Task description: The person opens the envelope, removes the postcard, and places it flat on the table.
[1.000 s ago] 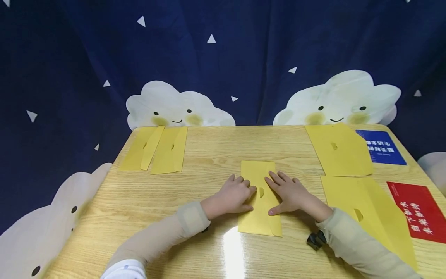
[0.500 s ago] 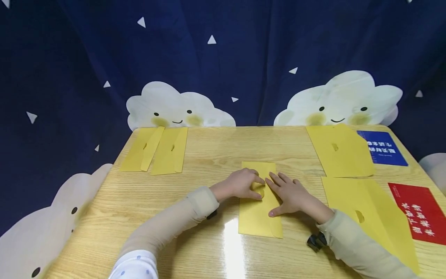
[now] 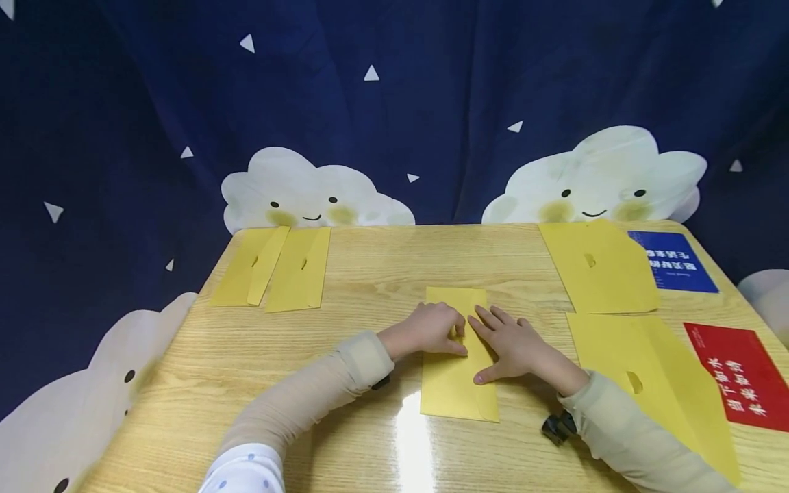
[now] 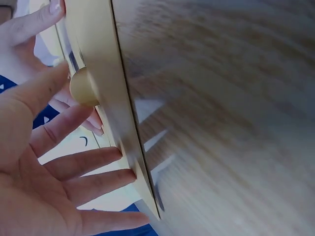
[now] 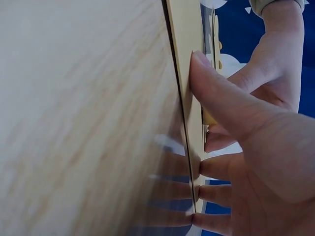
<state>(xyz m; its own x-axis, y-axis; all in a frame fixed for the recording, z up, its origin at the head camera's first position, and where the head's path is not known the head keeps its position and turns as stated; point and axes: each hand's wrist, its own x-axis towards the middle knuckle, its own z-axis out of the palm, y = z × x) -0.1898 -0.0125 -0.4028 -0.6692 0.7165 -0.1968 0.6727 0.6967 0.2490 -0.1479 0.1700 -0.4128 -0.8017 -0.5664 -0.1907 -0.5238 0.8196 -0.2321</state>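
- Done, as I read it: 2 envs at far L, first env & second env, both w/ flaps folded over.
- In work: middle env, flat on table btwn the hands; flap's down, but half-round tab stands proud, so prob. not finished.
- Left to do, I'd judge: upper R env & lower R env, flaps spread; blue card & red card at their R.
- Grip: R hand is spread on middle env, grasping nothing. L hand has thumb & index at tab; can't tell at this angle if they pinch it.
- Room: plenty btwn L envs & middle env; R side tighter, sleeve overlaps lower R env; L envs reach far edge.
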